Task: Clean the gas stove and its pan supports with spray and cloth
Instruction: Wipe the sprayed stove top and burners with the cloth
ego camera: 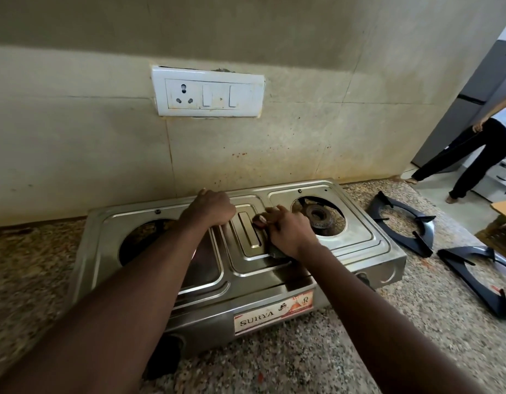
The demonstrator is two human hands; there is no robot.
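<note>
Front label (pixel 273 312) read "SURYA". The 2-burner stainless-steel gas stove (pixel 246 280) sat on the speckled granite counter (pixel 360 351) by the wall, w/ its right burner (pixel 317 216) bare. Two black metal pan supports (pixel 429 228) lay on the counter to its right. Left hand (pixel 210 209) rested on the stove top, fingers curled under, holding nothing. Right hand (pixel 288 228) had fingers clamped on a dark wadded cloth (pixel 276 250), pressed to the centre panel.
</note>
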